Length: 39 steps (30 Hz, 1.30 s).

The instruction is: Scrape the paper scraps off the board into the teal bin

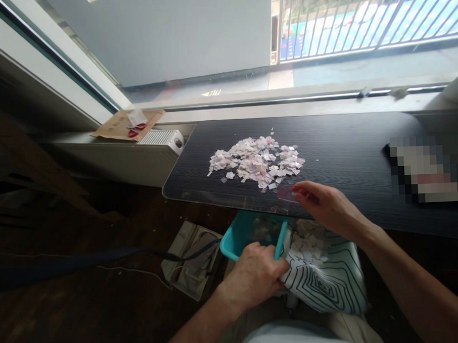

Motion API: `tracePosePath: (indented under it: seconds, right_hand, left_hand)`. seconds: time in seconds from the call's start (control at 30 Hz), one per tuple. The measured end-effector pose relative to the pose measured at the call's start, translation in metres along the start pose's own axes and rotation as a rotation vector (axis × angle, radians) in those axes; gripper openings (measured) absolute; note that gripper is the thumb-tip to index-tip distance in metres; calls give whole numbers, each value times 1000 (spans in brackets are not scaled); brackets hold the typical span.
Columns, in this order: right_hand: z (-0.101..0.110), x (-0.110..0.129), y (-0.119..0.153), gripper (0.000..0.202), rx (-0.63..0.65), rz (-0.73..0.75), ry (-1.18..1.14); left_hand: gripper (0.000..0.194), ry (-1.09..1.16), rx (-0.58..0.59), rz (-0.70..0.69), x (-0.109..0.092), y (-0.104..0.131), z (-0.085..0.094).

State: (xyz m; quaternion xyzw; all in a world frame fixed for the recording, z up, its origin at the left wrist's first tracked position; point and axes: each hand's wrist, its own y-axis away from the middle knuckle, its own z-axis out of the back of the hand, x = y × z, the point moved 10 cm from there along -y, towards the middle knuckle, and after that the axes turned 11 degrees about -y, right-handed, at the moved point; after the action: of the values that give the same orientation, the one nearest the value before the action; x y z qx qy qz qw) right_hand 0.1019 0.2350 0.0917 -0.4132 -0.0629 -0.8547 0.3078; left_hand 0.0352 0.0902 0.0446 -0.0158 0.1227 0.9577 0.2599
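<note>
A heap of small paper scraps (251, 160) lies spread on the dark tabletop (337, 146). Just in front of the heap, my right hand (321, 200) pinches a pink see-through protractor (286, 192), which is low over the table near its front edge. Below that edge, my left hand (256, 271) is closed on the near rim of a turquoise bin (232, 237). Inside the bin some small bits show dimly. Beside it, more paper scraps lie on a white patterned cloth bag (325, 283), whose edge is close to my left fingers.
A blurred-out flat object (422, 170) lies on the table's right side. Red scissors (136, 129) rest on a brown envelope (115, 125) on the sill. A box with cables (195, 261) stands on the floor left of the bin, with a dark strap crossing there.
</note>
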Motion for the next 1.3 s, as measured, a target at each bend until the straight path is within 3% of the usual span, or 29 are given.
tracePosePath:
  seconds: [0.07,0.23,0.4,0.6,0.73,0.97,1.17,1.3]
  right_hand:
    - [2,1,3,23,-25,-12,-6]
    - [-11,7,1,21,64,18,-54]
    - [2,0,-12,25,-83,-12,17]
    - [-18,7,-9,22,78,34,-53]
    - [-15,3,-8,23,33,-11,-52]
    - [-36,19,3,21,184,19,-115]
    - [-18,15,-21,23,11,11,-56]
    - [-19,8,-42,23,-4,8,-1]
  left_hand:
    - [10,-13,-1,-22,-4,-2,3]
    - [11,-22,12,-32,-6,-3,5]
    - [11,-27,16,-29,-6,-4,5]
    - [13,-24,29,-35,-6,-6,5]
    - [11,-31,32,-27,-5,-6,6]
    - [15,-16,62,-19,-3,-4,4]
    - [13,4,29,9,2,0,3]
    - [10,9,23,47,7,3,-1]
